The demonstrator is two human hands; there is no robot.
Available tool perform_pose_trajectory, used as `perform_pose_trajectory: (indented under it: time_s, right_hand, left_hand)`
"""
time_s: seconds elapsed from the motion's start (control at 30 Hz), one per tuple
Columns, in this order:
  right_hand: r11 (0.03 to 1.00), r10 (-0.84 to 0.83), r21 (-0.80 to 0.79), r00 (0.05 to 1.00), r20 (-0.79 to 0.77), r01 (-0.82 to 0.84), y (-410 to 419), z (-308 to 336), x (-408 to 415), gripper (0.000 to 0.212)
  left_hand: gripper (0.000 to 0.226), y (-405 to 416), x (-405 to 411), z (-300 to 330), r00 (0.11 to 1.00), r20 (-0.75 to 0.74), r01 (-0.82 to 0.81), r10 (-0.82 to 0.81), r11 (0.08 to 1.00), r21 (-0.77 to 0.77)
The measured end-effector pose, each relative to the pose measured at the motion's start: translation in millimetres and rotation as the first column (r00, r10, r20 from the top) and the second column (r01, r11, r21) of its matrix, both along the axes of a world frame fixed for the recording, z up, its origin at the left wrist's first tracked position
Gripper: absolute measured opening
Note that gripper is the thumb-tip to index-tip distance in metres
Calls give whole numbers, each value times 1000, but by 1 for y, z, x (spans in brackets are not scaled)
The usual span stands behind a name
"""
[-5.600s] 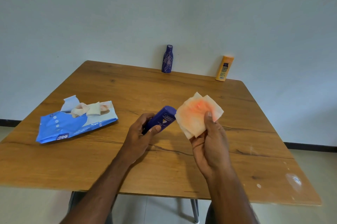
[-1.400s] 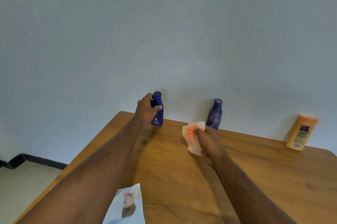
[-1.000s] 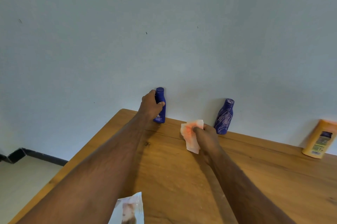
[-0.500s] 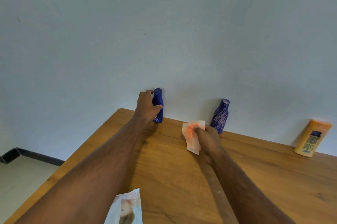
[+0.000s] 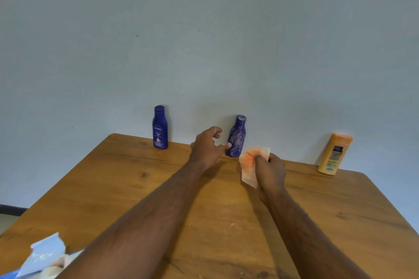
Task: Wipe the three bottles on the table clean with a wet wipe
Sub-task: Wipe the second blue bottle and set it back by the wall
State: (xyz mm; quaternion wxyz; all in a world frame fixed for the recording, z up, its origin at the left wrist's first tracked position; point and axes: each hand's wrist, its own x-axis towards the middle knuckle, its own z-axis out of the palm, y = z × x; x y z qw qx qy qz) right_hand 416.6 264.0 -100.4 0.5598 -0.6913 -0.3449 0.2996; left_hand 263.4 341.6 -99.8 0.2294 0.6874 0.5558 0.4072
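My left hand (image 5: pixel 207 146) reaches toward the scribbled bottle (image 5: pixel 235 137) in the middle of the row, fingers spread and loosely curved, holding nothing. The thumb tip sits at the bottle's lower side; I cannot tell whether it touches yet. I judge the hand is shaped this way to close round the bottle's waist and lift it toward me, since the bottle stands at the far edge of the table (image 5: pixel 113 188), against the wall (image 5: pixel 204 40).

My right hand (image 5: pixel 268 171) pinches the wipe (image 5: pixel 249 165), which hangs just right of that bottle. The wipe is crumpled, with an orange stain showing on its upper part. I hold it close by so it can meet the bottle as soon as the other hand has a firm grasp.

The Nivea bottle (image 5: pixel 160 128) stands upright to the left, apart from both hands; its surface looks free of marks, so I take it as done. The orange bottle (image 5: pixel 334 154) stands well to the right, tilted in this wide view, untouched. The purple one carries pale scrawls over its body, so it looks the next to clean.

At the near left corner the wipe pack (image 5: pixel 43 256) lies with its flap up.
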Motion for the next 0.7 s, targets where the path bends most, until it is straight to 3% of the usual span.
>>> perform_pose_trajectory:
  time_s: [0.27, 0.4, 0.53, 0.7]
  right_hand:
    - [1000, -14, -3, 987, -159, 14, -4, -8, 43, 21]
    - [1000, 6, 11, 976, -216, -4, -10, -10, 51, 28]
    - [1000, 20, 23, 961, -277, -14, -23, -7, 55, 15]
    - [994, 107, 47, 851, -514, -96, -64, 1, 60, 30]
  left_hand:
    - [55, 18, 61, 2, 981, 114, -150, 159, 985, -88]
    - [46, 26, 68, -4, 973, 117, -193, 200, 979, -69]
    - [42, 16, 65, -5, 977, 188, -89, 103, 992, -84]
    - [35, -66, 39, 13, 885, 458, 138, -88, 987, -77]
